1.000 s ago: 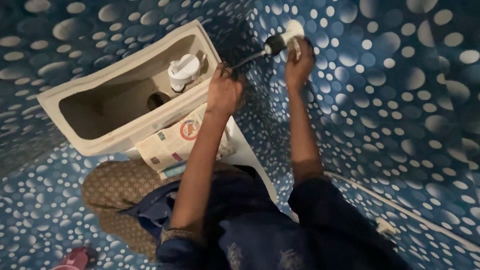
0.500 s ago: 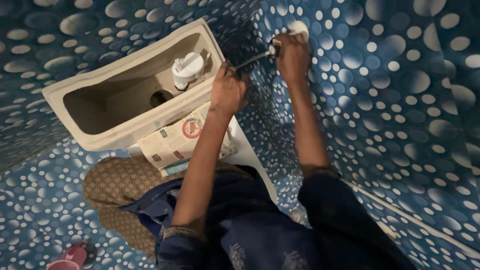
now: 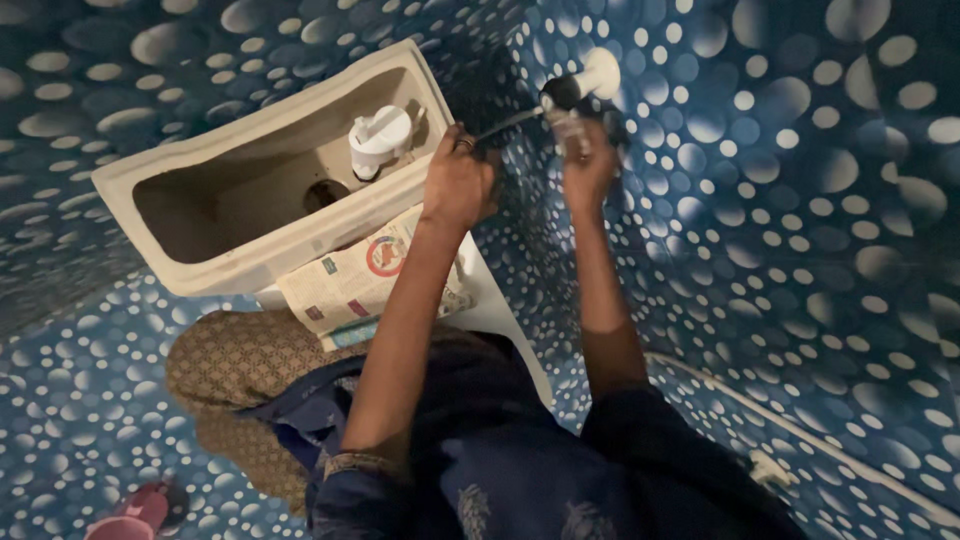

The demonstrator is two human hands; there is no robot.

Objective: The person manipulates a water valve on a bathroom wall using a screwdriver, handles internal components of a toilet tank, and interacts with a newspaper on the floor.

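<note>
The left hand [image 3: 458, 185] grips the thin hose [image 3: 510, 122] at the open tank's [image 3: 200, 262] right end. Right hand [image 3: 588, 165] grasps the wall valve [image 3: 580, 85], upper middle. Newspaper [image 3: 365, 275] lies below the tank.

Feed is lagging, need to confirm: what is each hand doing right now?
Left hand: closed on the end of the thin hose by the open cistern.
Right hand: at the wall valve, blurred; grip cannot be told.
</note>
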